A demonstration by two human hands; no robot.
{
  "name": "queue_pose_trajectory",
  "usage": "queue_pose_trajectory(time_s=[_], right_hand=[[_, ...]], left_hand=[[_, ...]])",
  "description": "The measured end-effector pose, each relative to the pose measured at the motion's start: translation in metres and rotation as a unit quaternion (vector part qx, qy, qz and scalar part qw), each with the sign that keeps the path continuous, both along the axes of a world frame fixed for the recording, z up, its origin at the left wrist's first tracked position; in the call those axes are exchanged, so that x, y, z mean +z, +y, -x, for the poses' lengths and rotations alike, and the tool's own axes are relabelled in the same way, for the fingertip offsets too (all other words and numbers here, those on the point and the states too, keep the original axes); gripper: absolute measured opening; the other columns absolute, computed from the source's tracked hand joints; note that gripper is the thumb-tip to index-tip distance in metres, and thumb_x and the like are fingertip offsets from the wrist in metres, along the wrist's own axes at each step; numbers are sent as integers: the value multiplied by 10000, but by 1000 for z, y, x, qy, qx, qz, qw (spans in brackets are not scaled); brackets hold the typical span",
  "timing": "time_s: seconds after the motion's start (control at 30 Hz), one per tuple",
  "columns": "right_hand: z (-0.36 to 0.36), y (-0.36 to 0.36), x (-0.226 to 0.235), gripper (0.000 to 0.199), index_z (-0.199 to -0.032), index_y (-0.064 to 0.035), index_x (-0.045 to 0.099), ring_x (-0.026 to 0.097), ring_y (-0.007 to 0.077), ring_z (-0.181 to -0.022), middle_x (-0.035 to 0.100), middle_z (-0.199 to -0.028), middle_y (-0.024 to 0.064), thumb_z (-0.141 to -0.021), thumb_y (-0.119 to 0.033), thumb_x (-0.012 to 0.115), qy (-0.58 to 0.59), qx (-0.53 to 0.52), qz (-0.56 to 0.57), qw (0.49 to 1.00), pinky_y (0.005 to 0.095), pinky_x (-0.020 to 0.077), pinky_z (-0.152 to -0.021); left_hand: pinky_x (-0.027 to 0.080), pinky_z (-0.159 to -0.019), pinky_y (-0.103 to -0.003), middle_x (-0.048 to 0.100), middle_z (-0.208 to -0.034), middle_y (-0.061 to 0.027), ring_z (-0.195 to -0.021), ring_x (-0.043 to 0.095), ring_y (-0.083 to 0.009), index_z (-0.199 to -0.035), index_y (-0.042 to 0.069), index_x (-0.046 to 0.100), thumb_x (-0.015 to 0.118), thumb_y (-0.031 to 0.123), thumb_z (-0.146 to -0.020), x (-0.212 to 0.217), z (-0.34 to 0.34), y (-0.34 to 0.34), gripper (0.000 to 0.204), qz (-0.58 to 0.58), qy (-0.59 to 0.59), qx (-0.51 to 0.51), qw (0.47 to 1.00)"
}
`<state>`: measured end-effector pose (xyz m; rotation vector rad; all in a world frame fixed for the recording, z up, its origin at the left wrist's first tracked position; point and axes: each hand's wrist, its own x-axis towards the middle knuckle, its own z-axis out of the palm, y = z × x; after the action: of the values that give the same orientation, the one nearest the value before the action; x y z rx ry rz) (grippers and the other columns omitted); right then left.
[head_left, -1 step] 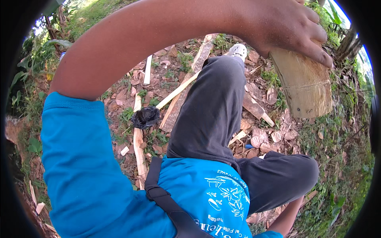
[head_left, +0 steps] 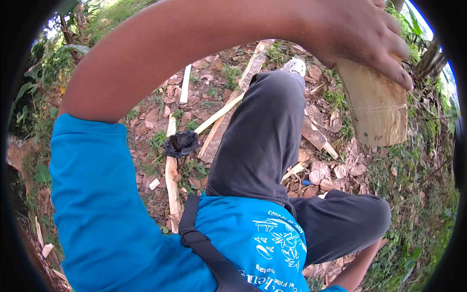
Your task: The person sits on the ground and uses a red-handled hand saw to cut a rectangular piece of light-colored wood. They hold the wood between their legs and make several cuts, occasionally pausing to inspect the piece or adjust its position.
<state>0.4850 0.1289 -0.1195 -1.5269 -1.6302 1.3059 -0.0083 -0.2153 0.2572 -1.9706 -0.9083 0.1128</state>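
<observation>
My left arm arches from the left across the top of the view. At the upper right, my left hand (head_left: 374, 44) is closed over the top end of a thick, pale piece of wood (head_left: 377, 109). A groove line runs across the wood, with small dark spots near its lower end. It hangs upright above the ground, beyond my bent legs (head_left: 258, 136). My right forearm (head_left: 360, 265) shows at the lower right and passes behind my bent knee. The right hand is hidden there, so what it touches cannot be seen.
Dry leaves and low weeds cover the ground. A long board (head_left: 233, 109), thin wood strips (head_left: 171, 182) and a crumpled black plastic bag (head_left: 180, 144) lie left of my legs. A short wooden piece (head_left: 317, 136) and a small blue object (head_left: 306, 182) lie to the right.
The view has shifted slightly. My left hand and the piece of wood sit a little farther right in it; the grip looks the same.
</observation>
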Motion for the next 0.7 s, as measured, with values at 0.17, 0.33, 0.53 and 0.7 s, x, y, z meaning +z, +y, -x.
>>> queue_pose_trajectory(time_s=[0.17,0.33,0.53,0.7], right_hand=[[118,-62,231,787,-1580,-91,427,418,288,-1475,502,-1554,152,-1024,-647,382,11,273,-274,922,490,259,-1223],[244,-128,249,965,-1432,0,547,527,349,-1363,611,-1380,210,-727,-581,858,-140,417,-342,830,481,392,-1141],[229,-98,180,835,-1251,49,596,716,283,-1035,696,-1157,184,-651,-405,957,-155,280,-213,923,382,571,-909],[208,-65,157,730,-1314,38,610,737,175,-946,735,-1090,143,-804,-415,871,-54,239,48,968,310,590,-858]], left_hand=[[539,-977,-402,682,-1125,-91,-1113,649,-235,-1321,167,612,861,284,-783,-5,15,78,603,-67,31,-223,972],[516,-983,-393,662,-1180,-70,-1110,664,-242,-1460,273,533,798,441,-817,-88,1,137,716,25,12,-83,996],[494,-977,-396,640,-1212,-82,-1143,630,-242,-1425,211,552,786,378,-841,-182,-6,236,650,40,-147,-214,965],[478,-990,-438,601,-1225,-117,-1162,579,-284,-1298,108,587,810,333,-823,-277,1,241,571,65,-401,-214,888]])
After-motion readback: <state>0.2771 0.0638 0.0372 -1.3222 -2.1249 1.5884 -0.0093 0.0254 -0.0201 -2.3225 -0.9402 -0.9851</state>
